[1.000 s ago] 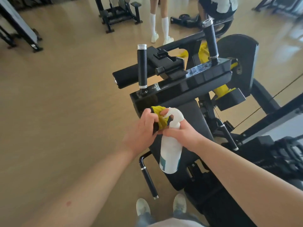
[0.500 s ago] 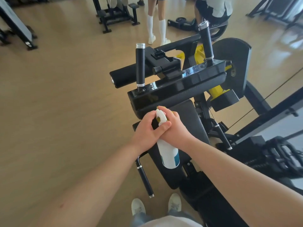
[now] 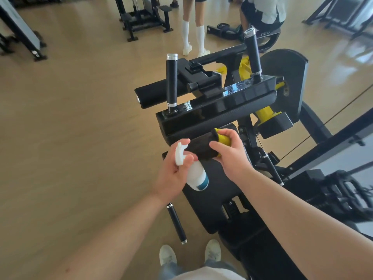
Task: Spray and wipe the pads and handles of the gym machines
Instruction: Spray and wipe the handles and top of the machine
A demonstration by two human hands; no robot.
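My left hand (image 3: 173, 174) grips a white spray bottle (image 3: 196, 175) by its neck, nozzle up and to the left. My right hand (image 3: 232, 154) holds a cloth (image 3: 203, 147), dark brown with a yellow edge, stretched toward the bottle. Both hands hover over the black seat pad (image 3: 214, 190) of a gym machine. Just beyond them lies the black chest pad (image 3: 222, 116). Two upright black handles rise from it, the left handle (image 3: 172, 81) and the right handle (image 3: 253, 53). A black roller pad (image 3: 155, 93) sticks out to the left.
A low side handle (image 3: 177, 223) juts out by my white shoes (image 3: 167, 254). The machine's frame and cable fill the right side. Two people stand and sit at the back (image 3: 193, 27). Other machines line the far edges of the wooden floor (image 3: 70, 118).
The bottle passed from my right hand to my left. The right hand took the cloth and drew it out to the right. The hands moved apart.
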